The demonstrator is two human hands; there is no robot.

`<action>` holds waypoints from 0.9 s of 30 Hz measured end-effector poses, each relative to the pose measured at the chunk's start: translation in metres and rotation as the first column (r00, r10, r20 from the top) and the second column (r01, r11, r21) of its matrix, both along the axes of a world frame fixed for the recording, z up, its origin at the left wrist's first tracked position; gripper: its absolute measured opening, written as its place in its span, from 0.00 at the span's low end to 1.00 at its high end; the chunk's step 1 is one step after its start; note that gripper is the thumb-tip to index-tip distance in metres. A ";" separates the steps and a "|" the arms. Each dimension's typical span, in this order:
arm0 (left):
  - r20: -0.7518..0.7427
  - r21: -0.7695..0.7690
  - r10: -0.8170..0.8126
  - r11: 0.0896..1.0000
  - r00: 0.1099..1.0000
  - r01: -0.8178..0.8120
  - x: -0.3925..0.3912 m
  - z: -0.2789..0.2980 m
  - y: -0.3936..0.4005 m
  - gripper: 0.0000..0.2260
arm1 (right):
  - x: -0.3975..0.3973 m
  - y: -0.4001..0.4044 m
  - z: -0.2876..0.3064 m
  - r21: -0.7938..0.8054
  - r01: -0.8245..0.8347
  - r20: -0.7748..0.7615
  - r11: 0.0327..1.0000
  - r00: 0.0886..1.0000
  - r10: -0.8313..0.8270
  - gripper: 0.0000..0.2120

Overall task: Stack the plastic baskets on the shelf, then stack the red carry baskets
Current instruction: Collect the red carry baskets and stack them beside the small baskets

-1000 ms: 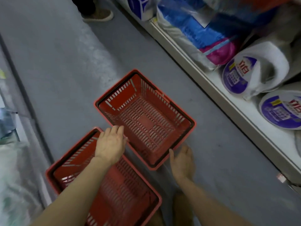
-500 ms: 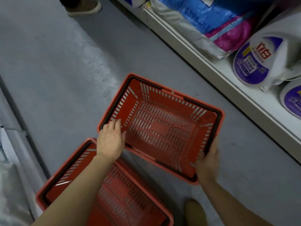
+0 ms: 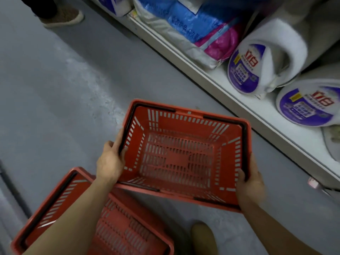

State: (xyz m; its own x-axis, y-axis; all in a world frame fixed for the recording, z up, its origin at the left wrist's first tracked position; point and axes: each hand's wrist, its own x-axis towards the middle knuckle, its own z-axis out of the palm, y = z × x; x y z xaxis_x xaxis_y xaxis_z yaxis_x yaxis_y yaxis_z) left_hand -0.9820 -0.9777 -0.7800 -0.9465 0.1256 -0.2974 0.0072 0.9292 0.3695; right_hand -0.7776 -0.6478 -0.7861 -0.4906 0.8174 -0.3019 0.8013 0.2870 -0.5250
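Right now I have the upper red carry basket (image 3: 184,155) off the floor, held by its two short ends. My left hand (image 3: 110,162) curls round the left rim, thumb inside against the black handle, fingers down the outer wall. My right hand (image 3: 251,183) pinches the right rim near the close corner, thumb over the edge; the other fingers are hidden beneath, so I cannot tell how they lie.

The second red carry basket (image 3: 103,230) sits on the grey floor (image 3: 55,107) at lower left, partly under my left forearm, its near corner tucked below the lifted one. To nest them well, I judge I need to swing the held basket left and towards me, turn it so its long sides match the lower one, keep it level, then lower it straight in. Both black handles should lie flat along the rims, or they may jam. The shelf (image 3: 239,100) with its rolled goods stands to the right, well apart from that path.
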 end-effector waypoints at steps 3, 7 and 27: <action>0.009 0.002 0.014 1.000 1.000 -0.014 0.012 0.036 0.010 0.29 | 0.014 0.009 0.042 -0.011 0.015 -0.049 1.000 0.999 -0.016 0.31; -0.034 0.006 0.029 1.000 0.999 -0.029 0.035 0.098 0.028 0.30 | 0.030 0.031 0.100 0.000 0.009 -0.055 1.000 0.998 -0.009 0.28; -0.168 0.169 -0.115 0.975 0.979 0.144 0.188 0.400 0.098 0.32 | 0.231 0.064 0.425 0.093 0.218 -0.211 0.971 0.958 -0.195 0.28</action>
